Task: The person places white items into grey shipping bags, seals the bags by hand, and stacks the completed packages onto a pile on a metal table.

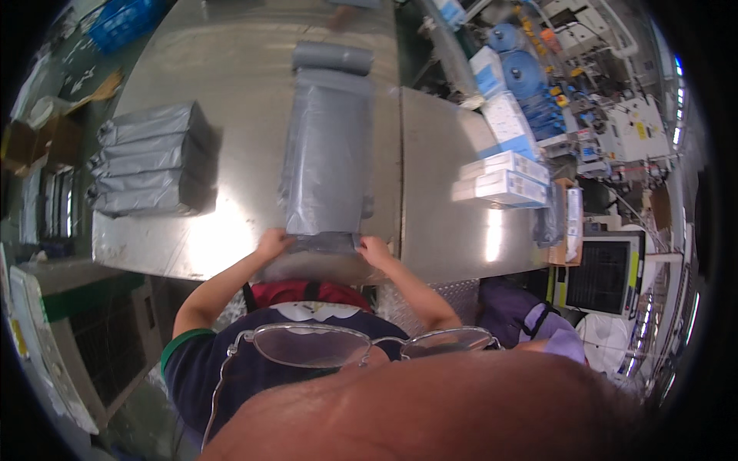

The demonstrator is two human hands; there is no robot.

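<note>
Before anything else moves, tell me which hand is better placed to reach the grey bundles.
Likely the left hand: it is nearer the grey bundles, on their side of the long grey plastic. The right hand is at the plastic's other near corner, farther off.

Metal table [453,230]: runs beneath left hand [275,243] and right hand [375,251]. White-and-blue boxes [511,180]: on table, ahead and right of right hand. Round blue pieces [523,73]: farther out, same side. Lime-edged unit with dark panel [603,273]: well right of right hand. Blue crate [123,23]: far ahead-left of left hand. Green-trimmed cabinet [108,338]: well left of left hand, farther back.
</note>
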